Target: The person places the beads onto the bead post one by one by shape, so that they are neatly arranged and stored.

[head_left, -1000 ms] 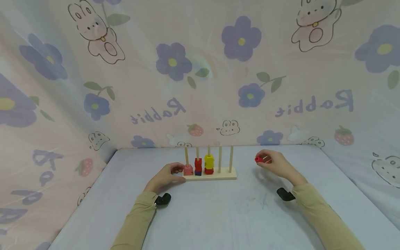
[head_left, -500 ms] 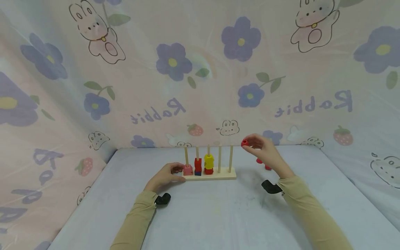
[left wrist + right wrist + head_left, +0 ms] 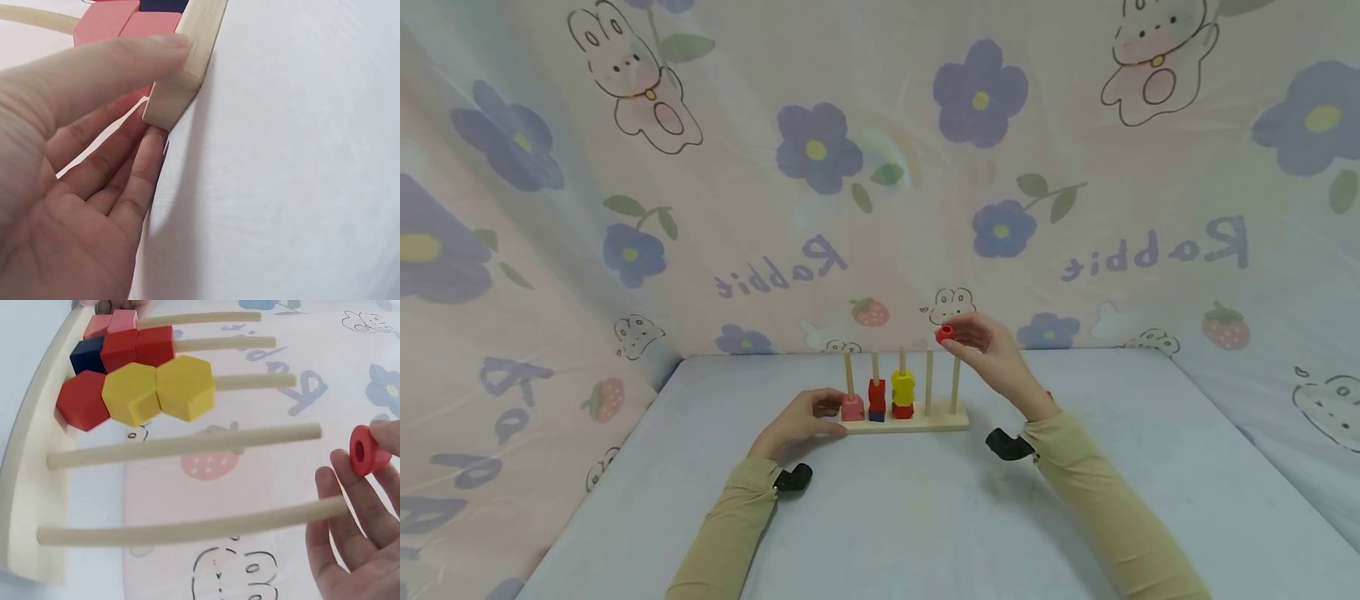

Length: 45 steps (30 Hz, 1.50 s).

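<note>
A wooden peg stand (image 3: 917, 425) with several upright pegs stands on the table. My left hand (image 3: 797, 419) grips its left end, thumb over the front edge and fingers behind. Pink blocks (image 3: 122, 324) sit on the leftmost peg. Beside them are red square blocks (image 3: 877, 394) above a dark blue block (image 3: 87, 356), then yellow hexagonal blocks (image 3: 902, 388) above a red hexagonal block (image 3: 82, 400). The two right pegs are bare. My right hand (image 3: 992, 360) pinches a red round bead (image 3: 377, 460) between thumb and fingers, close to the tip of the fourth peg, its hole facing that peg.
The white-covered table (image 3: 880, 517) meets a patterned cloth backdrop (image 3: 910, 225) at its far edge. Behind my right wrist, a bit of a red piece (image 3: 1049, 396) shows, mostly hidden. Black wrist cameras (image 3: 1009, 444) stick out from both sleeves.
My right hand has lifted the red bead from the right side of the table and carried it leftward, up over the right pegs. My left hand has stayed at the stand's end.
</note>
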{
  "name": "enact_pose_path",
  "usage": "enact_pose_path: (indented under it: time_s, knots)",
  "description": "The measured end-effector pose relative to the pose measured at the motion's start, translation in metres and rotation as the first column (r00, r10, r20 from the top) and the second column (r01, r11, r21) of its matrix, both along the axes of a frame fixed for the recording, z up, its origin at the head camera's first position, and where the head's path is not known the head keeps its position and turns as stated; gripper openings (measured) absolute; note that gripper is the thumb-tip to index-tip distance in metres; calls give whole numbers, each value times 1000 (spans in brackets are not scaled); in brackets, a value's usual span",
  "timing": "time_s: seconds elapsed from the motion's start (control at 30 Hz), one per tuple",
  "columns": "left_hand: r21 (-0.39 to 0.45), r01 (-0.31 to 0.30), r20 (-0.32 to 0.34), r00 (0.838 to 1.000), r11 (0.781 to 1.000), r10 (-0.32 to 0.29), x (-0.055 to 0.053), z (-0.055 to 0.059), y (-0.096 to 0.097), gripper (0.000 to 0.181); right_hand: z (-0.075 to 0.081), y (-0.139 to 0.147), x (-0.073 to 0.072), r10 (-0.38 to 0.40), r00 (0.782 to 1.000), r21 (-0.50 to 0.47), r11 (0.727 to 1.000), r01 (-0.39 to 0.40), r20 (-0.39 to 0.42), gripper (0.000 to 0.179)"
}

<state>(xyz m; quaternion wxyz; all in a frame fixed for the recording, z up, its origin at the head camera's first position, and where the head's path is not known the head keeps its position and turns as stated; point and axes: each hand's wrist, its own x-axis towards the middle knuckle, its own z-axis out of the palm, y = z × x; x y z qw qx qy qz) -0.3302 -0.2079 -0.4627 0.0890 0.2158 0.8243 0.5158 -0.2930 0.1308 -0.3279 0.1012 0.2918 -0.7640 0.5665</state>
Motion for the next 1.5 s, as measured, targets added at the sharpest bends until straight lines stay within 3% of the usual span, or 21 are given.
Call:
enact_pose_path:
  time_s: [0.23, 0.43, 0.67, 0.83, 1.13, 1.27, 1.5]
  knots:
    - [-34, -6, 0, 1000, 999, 6, 0, 1, 0, 58, -9, -12, -3, 9, 999, 57, 998, -12, 36, 29]
    - [-55, -41, 25, 999, 998, 43, 1, 3, 1, 58, -13, -14, -5, 28, 995, 30, 999, -31, 97, 29]
    - [-54, -54, 34, 998, 997, 56, 1, 2, 1, 58, -47, -9, -31, 3, 975, 11, 1000, -6, 220, 30]
    - [-50, -54, 36, 998, 997, 56, 1, 3, 1, 58, -68, -7, -37, -15, 953, 67, 998, -6, 304, 32]
    - [-52, -54, 53, 997, 997, 57, 0, -1, -1, 60, -103, -4, -43, -52, 954, 234, 972, -20, 296, 27]
    - [-48, -46, 37, 998, 998, 48, 1, 0, -1, 59, -112, -3, -47, -53, 963, 275, 961, -22, 264, 23]
    - [-13, -58, 83, 995, 998, 59, 5, 1, 1, 57, -118, -4, -48, -73, 953, 324, 946, -28, 295, 23]
